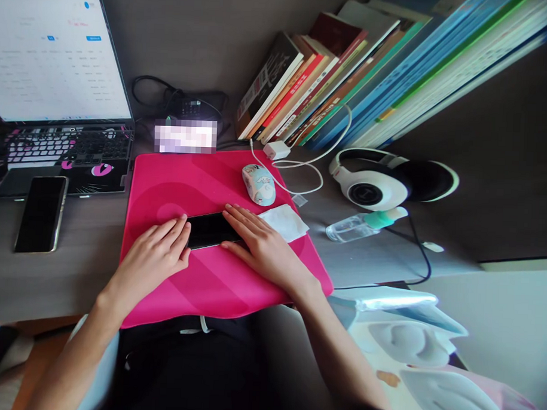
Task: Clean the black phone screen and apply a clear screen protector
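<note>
A black smartphone [210, 229] lies sideways, screen up, on a bright pink desk mat [167, 177]. My left hand [158, 249] is at its left end, fingers together against the edge and thumb nearer me. Across the right end, my right hand [263, 243] spans the phone, with fingertips on the far edge and thumb at the near edge; that end is hidden under the palm. A white wipe or tissue [285, 223] sits just beyond my right hand. Farther back on the mat is a patterned computer mouse [258, 185].
An open laptop [58, 54] and a second phone [41, 215] are at left. Leaning books [305, 80] stand at the back. White headphones [373, 184], a clear bottle with a green collar [356, 226] and a white charger [276, 149] with its cable are at right.
</note>
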A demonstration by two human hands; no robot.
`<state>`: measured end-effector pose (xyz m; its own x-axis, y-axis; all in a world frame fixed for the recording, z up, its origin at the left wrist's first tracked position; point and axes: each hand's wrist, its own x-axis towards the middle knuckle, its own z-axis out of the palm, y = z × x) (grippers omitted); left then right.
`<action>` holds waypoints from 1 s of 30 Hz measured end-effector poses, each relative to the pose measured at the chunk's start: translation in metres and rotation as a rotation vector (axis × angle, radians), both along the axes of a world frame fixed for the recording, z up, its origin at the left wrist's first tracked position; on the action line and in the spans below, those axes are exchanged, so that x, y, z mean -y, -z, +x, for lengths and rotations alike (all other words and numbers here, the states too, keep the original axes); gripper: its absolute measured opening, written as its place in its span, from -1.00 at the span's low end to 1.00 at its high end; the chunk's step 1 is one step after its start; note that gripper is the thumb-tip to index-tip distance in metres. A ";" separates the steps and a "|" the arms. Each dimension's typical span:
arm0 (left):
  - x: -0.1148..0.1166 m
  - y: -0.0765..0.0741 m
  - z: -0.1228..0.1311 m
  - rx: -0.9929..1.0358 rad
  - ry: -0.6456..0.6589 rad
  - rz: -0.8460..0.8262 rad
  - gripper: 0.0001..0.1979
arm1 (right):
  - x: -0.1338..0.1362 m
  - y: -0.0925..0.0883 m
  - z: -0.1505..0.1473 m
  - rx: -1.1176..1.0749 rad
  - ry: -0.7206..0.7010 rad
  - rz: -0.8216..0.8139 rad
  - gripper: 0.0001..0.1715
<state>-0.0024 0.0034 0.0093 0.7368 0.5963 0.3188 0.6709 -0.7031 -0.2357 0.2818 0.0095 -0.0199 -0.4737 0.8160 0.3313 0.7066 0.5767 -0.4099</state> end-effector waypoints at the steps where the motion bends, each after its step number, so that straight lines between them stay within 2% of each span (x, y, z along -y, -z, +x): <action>1: 0.000 0.000 0.000 -0.001 -0.006 -0.008 -0.57 | 0.000 0.000 0.000 0.000 0.000 -0.001 -0.25; 13: 0.002 -0.001 0.001 0.052 -0.029 -0.130 -0.51 | 0.001 -0.003 -0.001 -0.003 0.006 -0.003 -0.25; 20: 0.002 -0.003 0.002 0.029 -0.023 -0.127 -0.54 | 0.000 -0.001 0.000 0.001 0.008 -0.004 -0.25; 26: 0.000 -0.004 0.003 -0.022 -0.005 -0.045 -0.57 | -0.001 -0.002 0.001 -0.005 -0.004 0.007 -0.26; 30: 0.000 -0.003 0.001 -0.006 -0.015 -0.086 -0.54 | -0.002 -0.003 0.000 -0.019 0.007 -0.007 -0.26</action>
